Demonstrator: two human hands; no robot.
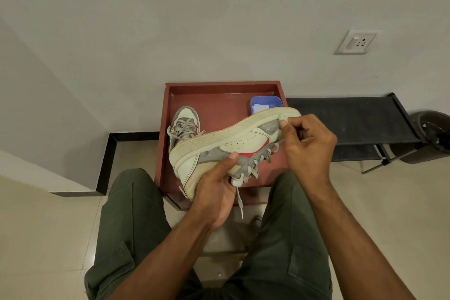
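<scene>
I hold a white, grey and red sneaker [246,141] tipped on its side above a red-brown tray [220,91], its sole turned up and away from me. My left hand [218,192] grips it from below near the heel and collar, thumb on the grey side panel. My right hand [308,141] pinches the toe end with curled fingers. A loose lace hangs down below the shoe. The matching second sneaker [183,124] stands upright on the tray at the left.
A blue plastic box [266,102] with something white inside sits at the tray's back right corner. A black fabric rack [353,120] stands to the right, a dark bin [434,134] beyond it. My legs in green trousers flank the tray. A wall socket [358,41] is up right.
</scene>
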